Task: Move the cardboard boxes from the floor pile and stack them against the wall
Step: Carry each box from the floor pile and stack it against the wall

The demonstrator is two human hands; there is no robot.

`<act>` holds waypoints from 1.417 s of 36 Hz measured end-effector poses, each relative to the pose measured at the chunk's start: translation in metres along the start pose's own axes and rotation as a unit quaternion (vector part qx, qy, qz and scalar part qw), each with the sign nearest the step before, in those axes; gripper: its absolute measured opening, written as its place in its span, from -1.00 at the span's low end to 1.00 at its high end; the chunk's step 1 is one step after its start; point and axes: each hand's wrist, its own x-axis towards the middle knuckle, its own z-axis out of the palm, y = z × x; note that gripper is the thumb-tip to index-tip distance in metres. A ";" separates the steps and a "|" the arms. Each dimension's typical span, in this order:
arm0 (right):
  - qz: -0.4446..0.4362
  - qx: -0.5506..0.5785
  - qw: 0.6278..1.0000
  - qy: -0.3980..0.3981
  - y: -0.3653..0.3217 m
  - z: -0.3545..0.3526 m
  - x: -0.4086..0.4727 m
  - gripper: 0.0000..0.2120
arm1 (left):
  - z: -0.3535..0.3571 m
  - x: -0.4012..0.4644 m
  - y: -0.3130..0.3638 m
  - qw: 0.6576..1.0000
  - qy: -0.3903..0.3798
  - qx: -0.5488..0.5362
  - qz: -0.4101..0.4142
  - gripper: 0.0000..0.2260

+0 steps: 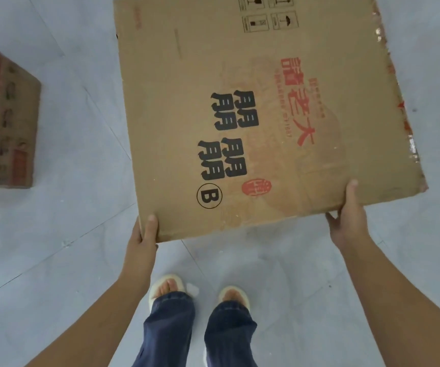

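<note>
Lying left of the held cardboard box point(253, 115): another box point(4, 120).

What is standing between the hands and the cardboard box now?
Nothing. The left hand and the right hand already grip the near edge of the flattened cardboard box, thumbs on top. Another cardboard box lies on the floor, apart, at the left.

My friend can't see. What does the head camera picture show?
Both hands, left hand and right hand, hold a big flat cardboard box by its near edge above a grey tiled floor. Another box sits on the left.
</note>
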 end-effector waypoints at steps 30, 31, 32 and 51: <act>-0.152 0.006 0.981 -0.124 -0.202 0.016 -0.306 -0.78 | -0.170 -0.236 0.129 0.945 0.136 -0.295 0.029 -0.83; -0.156 0.004 0.978 -0.139 -0.208 0.016 -0.323 -0.79 | -0.178 -0.253 0.129 0.941 0.143 -0.306 0.032 -0.83; -0.163 0.002 0.975 -0.154 -0.215 0.015 -0.340 -0.80 | -0.187 -0.272 0.129 0.936 0.151 -0.316 0.037 -0.81; -0.235 -0.163 0.842 -0.457 -0.200 0.023 -0.619 -0.70 | -0.309 -0.566 0.010 0.740 0.398 -0.531 0.111 -0.78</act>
